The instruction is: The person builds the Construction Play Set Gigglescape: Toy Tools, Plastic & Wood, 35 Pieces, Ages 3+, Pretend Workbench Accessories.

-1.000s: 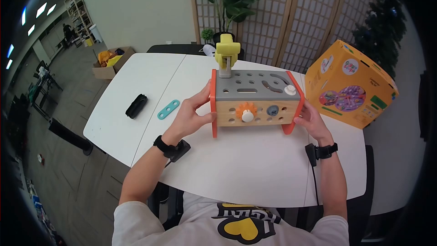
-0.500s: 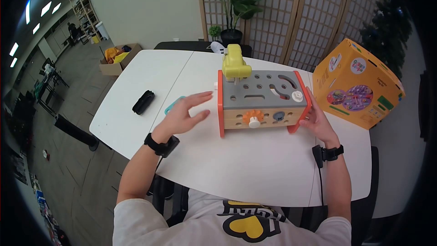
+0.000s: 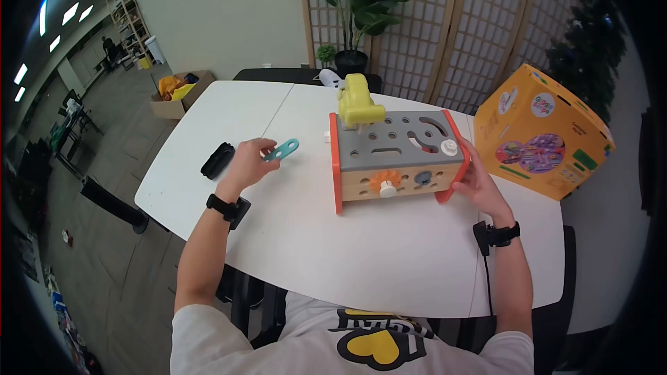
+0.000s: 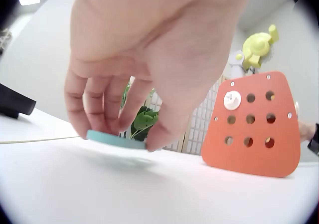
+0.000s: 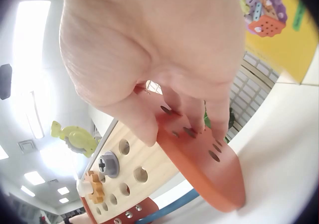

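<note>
My left hand (image 3: 249, 164) pinches a teal strip with round holes (image 3: 282, 150) between thumb and fingertips. In the left wrist view the strip (image 4: 115, 140) is held close over the white table. To its right stands a wooden toy workbench (image 3: 403, 140) with a grey perforated top and orange end panels. My right hand (image 3: 482, 184) grips its right end panel (image 5: 199, 169), thumb at the front edge and fingers against the outer face. A yellow-green plastic piece (image 3: 357, 101) stands at the top's left end. An orange gear (image 3: 385, 182) with a white knob sits on the front.
A black case (image 3: 218, 160) lies on the white table (image 3: 306, 257), left of my left hand. A large yellow carton (image 3: 542, 132) stands at the right behind the workbench. Cables run from both wrist cameras. Beyond the far edge are a potted plant (image 3: 351, 61) and a folding screen.
My left hand has let go of the workbench's left side, moved left and taken hold of the teal strip. The yellow-green piece has turned. My right hand stays at the right panel.
</note>
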The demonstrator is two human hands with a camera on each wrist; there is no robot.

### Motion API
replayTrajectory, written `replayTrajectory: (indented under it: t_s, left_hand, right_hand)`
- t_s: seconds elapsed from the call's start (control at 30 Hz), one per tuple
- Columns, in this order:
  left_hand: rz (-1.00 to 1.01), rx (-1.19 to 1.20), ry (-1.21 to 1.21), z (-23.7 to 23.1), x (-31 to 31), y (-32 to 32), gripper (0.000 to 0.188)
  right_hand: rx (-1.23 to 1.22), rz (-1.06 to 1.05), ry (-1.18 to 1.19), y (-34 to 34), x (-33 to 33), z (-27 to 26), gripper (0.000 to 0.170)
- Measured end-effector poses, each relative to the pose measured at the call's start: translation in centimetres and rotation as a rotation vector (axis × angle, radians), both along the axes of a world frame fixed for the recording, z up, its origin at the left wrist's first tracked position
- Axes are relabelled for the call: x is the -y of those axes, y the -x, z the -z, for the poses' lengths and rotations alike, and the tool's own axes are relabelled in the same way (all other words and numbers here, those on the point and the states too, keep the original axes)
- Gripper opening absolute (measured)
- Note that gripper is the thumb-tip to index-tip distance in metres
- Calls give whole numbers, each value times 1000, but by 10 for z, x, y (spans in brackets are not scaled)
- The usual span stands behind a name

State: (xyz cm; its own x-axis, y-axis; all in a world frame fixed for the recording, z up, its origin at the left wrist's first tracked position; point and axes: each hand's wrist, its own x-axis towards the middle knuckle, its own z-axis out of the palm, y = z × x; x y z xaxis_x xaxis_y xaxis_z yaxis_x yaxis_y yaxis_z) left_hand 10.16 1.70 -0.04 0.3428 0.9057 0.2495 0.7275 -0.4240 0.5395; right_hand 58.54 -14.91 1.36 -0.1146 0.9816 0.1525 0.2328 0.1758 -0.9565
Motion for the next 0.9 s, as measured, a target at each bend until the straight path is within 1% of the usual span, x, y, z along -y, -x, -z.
replayTrajectory:
  t_s: [0.07, 0.1, 0.23, 0.33, 0.37, 0.47, 0.6, 0.7, 0.8, 0.83, 0.87, 0.9]
  left_hand:
    - [68, 172, -22, -33, 12, -20, 38]
    - [151, 233, -43, -46, 15, -27, 35]
    - [405, 245, -39, -85, 27, -60, 33]
    - [523, 180, -78, -90, 26, -82, 34]
    - [575, 197, -86, -86, 22, -88, 39]
    - [598, 137, -42, -90, 27, -102, 39]
    - [610, 105, -51, -86, 26, -103, 41]
    - [605, 205, -141, -81, 29, -97, 38]
    - [416, 249, -131, -68, 18, -73, 34]
    - [339, 217, -117, -68, 16, -61, 31]
    - [234, 193, -57, -66, 12, -48, 34]
    - [124, 127, -49, -61, 7, -33, 35]
  right_hand:
    - [-2, -5, 9, 0, 1, 0, 92]
    - [-6, -6, 6, 0, 1, 0, 92]
    - [-12, -12, -9, -1, 0, 3, 92]
    - [-10, -15, -5, -1, 0, 3, 93]
    - [-10, -15, -1, -2, 0, 3, 93]
    - [-47, -46, 33, -5, 0, 4, 96]
    - [7, -15, -19, -2, 1, 4, 93]
    - [23, -16, -16, -2, 1, 4, 93]
    - [53, 3, -16, -2, 1, 4, 93]
    - [57, 6, -13, -3, 1, 4, 93]
    - [63, 8, -11, -3, 1, 4, 93]
    - [80, 15, -8, -3, 1, 3, 93]
